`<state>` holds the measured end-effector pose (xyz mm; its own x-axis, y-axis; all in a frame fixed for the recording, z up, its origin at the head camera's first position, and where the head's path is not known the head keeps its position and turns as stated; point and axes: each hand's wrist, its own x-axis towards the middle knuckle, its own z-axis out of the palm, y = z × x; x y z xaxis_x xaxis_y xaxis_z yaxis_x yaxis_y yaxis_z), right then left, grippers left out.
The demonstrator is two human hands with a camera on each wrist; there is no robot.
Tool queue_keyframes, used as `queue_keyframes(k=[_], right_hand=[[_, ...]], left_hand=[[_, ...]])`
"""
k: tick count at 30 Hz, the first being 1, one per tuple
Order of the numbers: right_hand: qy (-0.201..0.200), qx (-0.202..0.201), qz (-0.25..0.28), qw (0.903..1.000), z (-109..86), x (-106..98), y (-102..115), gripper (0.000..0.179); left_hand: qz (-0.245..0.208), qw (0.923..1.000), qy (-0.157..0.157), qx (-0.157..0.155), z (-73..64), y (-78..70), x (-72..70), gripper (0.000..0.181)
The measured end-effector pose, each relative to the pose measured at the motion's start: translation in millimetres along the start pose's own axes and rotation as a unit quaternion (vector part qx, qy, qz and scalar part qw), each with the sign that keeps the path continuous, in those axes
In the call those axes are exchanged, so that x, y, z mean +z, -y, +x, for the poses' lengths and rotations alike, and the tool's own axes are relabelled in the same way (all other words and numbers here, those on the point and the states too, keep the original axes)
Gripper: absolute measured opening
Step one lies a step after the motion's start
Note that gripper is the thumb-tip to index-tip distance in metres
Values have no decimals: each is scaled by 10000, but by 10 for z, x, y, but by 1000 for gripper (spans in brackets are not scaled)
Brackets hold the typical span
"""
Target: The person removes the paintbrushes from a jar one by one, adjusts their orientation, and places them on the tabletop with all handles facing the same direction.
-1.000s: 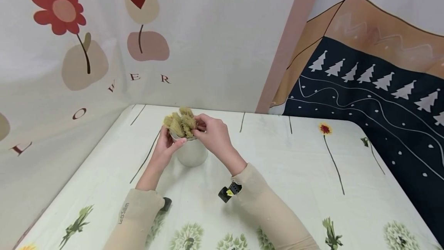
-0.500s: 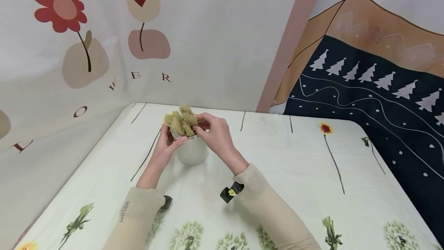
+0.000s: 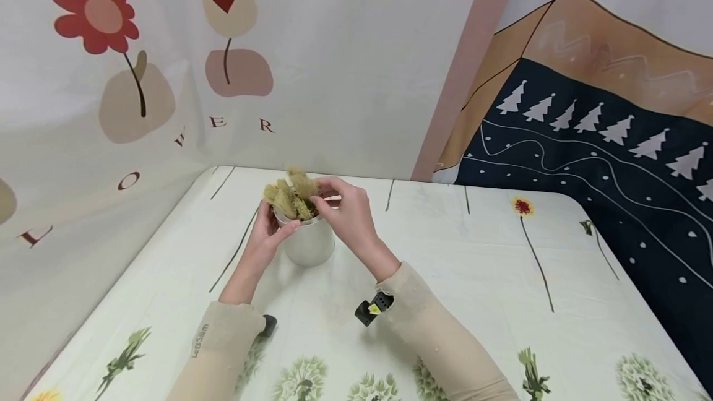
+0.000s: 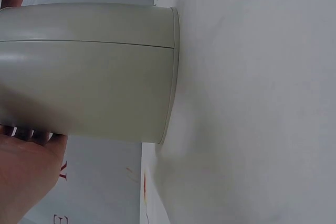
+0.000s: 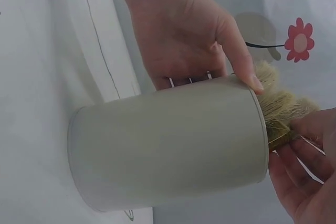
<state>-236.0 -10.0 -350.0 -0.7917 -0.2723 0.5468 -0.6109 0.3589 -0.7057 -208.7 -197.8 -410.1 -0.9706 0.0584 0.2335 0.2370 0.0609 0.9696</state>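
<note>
A pale grey-green cylindrical pot (image 3: 309, 246) stands upright on the table, shown on its side in both wrist views. Fluffy yellow-green dried grass plumes (image 3: 283, 200) stick out of its mouth. My left hand (image 3: 260, 239) holds the pot's left side near the top. Its thumb lies on the rim, and its other fingers go behind the wall, partly hidden. Thumb and fingers of my right hand (image 3: 351, 215) pinch one dried grass plume (image 5: 281, 135) at the right side of the mouth. The plumes' lower ends are hidden inside the pot.
A pale cloth printed with flowers covers the table (image 3: 445, 252). Behind it hangs a white sheet (image 3: 345, 79) with flower prints and letters. At the right is a dark cloth (image 3: 557, 147) with white trees. A black wrist camera (image 3: 367, 311) sits by the right cuff.
My right hand has risen slightly, and the plume at its fingertips stands a little higher. The left hand and the pot stay in place.
</note>
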Motion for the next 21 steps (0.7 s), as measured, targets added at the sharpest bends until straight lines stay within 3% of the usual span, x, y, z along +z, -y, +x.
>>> queue_keyframes(k=[8, 16, 21], right_hand=[[-94, -170, 158, 9997, 12, -41, 26, 24], [318, -438, 30, 9985, -23, -32, 28, 24], [905, -430, 20, 9950, 10, -42, 27, 20]], left_hand=[[-19, 10000, -8, 53, 0, 15, 1, 77], [-18, 10000, -36, -24, 6, 10, 2, 77], [37, 9999, -62, -78, 6, 3, 0, 76]])
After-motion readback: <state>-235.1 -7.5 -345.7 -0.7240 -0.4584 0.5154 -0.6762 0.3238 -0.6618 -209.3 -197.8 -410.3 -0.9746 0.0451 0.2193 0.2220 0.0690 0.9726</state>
